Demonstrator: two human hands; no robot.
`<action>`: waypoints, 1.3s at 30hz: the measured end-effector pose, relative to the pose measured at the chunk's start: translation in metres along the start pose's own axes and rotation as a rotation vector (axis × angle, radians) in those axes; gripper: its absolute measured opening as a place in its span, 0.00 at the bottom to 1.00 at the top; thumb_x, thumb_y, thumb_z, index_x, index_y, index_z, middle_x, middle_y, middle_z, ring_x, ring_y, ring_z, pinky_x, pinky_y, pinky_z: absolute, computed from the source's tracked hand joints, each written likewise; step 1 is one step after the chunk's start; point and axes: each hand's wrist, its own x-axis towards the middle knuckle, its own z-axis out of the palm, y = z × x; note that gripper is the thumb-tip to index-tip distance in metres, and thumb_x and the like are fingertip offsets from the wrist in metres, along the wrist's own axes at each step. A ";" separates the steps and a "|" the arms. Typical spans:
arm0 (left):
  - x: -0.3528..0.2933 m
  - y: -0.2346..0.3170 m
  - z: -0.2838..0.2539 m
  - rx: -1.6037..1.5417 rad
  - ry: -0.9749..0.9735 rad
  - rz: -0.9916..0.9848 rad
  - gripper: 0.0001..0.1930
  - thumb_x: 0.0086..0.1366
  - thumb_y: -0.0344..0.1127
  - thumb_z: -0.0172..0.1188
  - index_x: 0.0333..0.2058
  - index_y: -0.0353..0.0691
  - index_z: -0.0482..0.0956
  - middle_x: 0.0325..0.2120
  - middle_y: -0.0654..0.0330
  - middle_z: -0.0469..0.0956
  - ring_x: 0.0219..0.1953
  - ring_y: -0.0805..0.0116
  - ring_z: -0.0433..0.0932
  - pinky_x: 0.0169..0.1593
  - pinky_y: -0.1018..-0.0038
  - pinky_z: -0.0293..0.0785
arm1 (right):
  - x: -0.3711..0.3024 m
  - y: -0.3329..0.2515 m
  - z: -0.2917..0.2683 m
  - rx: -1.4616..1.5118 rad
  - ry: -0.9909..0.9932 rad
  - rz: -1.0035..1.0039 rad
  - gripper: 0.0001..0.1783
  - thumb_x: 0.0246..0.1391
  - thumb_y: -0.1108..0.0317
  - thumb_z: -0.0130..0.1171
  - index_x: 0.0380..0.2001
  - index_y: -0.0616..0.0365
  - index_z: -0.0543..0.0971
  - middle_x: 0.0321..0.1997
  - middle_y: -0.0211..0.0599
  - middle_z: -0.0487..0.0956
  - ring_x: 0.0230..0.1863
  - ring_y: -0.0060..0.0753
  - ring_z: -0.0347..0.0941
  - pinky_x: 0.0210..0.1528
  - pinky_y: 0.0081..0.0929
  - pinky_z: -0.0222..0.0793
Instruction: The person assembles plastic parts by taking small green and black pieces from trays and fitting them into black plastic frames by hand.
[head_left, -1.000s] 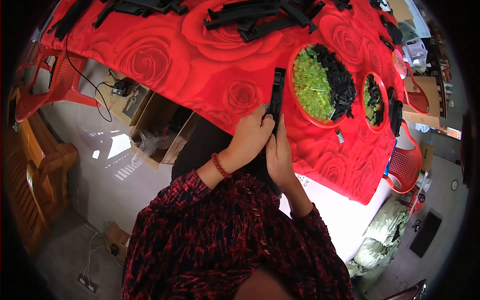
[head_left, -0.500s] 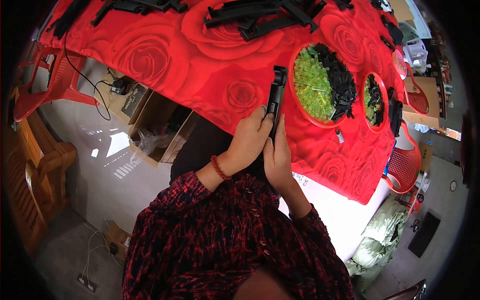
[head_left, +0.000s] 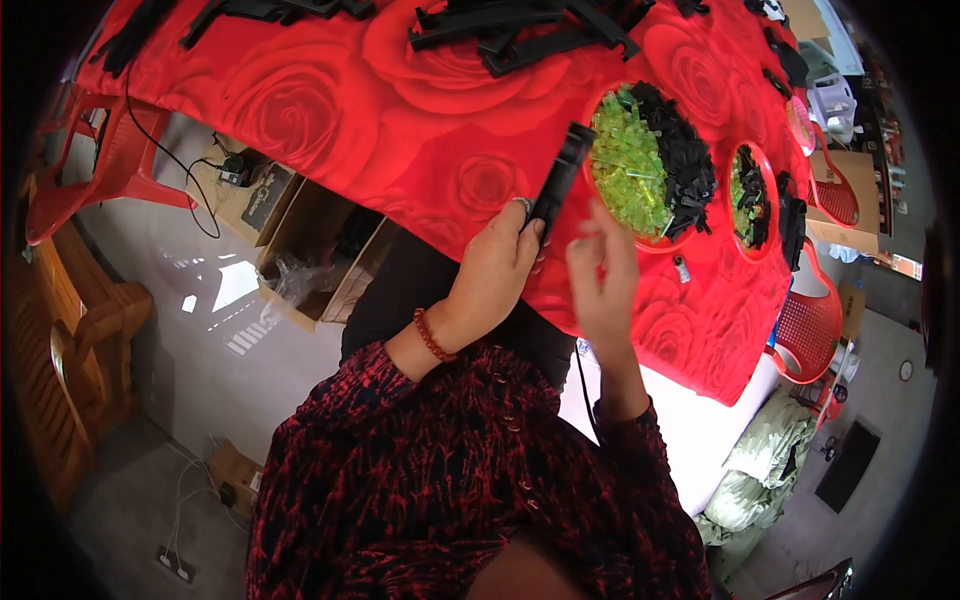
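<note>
My left hand (head_left: 490, 270) is closed round the lower end of a long black plastic part (head_left: 565, 170), whose far end tilts up to the right above the red tablecloth. To the right of it is my right hand (head_left: 605, 270), off the part and smeared by motion; whether its fingers hold anything does not show. Just beyond that hand lies a round red basket (head_left: 597, 212), with small clear yellow-green pieces (head_left: 625, 170) in its left half and small black pieces (head_left: 685, 160) in its right half.
A smaller red basket (head_left: 768, 185) of the same mixed pieces stands farther right. Several long black parts (head_left: 530, 30) lie at the table's far side. A small silvery object (head_left: 682, 269) lies near the large basket. Red plastic chairs (head_left: 110, 165) flank the table; an open cardboard box (head_left: 300, 225) sits on the floor.
My right hand has let go of the black part and moved right, toward the large basket. The part, still in my left hand, has turned and tilted farther right.
</note>
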 end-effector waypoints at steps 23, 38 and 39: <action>-0.041 -0.028 0.003 -0.588 -0.201 -0.261 0.09 0.73 0.31 0.51 0.43 0.32 0.76 0.33 0.69 0.75 0.35 0.85 0.68 0.40 0.85 0.66 | 0.058 -0.030 0.012 1.055 0.232 0.396 0.22 0.65 0.56 0.49 0.38 0.67 0.79 0.17 0.31 0.74 0.13 0.24 0.72 0.15 0.22 0.70; -0.045 -0.027 0.007 -0.663 -0.052 -0.336 0.06 0.68 0.30 0.59 0.34 0.33 0.76 0.26 0.66 0.79 0.26 0.83 0.77 0.28 0.83 0.71 | 0.051 -0.031 0.019 0.986 0.206 0.353 0.22 0.65 0.57 0.47 0.38 0.68 0.78 0.16 0.31 0.72 0.13 0.22 0.68 0.16 0.20 0.66; -0.045 -0.027 0.007 -0.661 -0.058 -0.335 0.06 0.68 0.31 0.60 0.34 0.34 0.75 0.25 0.66 0.78 0.26 0.83 0.77 0.28 0.83 0.71 | 0.051 -0.031 0.019 0.995 0.206 0.335 0.20 0.65 0.58 0.48 0.37 0.67 0.78 0.16 0.31 0.72 0.13 0.22 0.69 0.16 0.20 0.68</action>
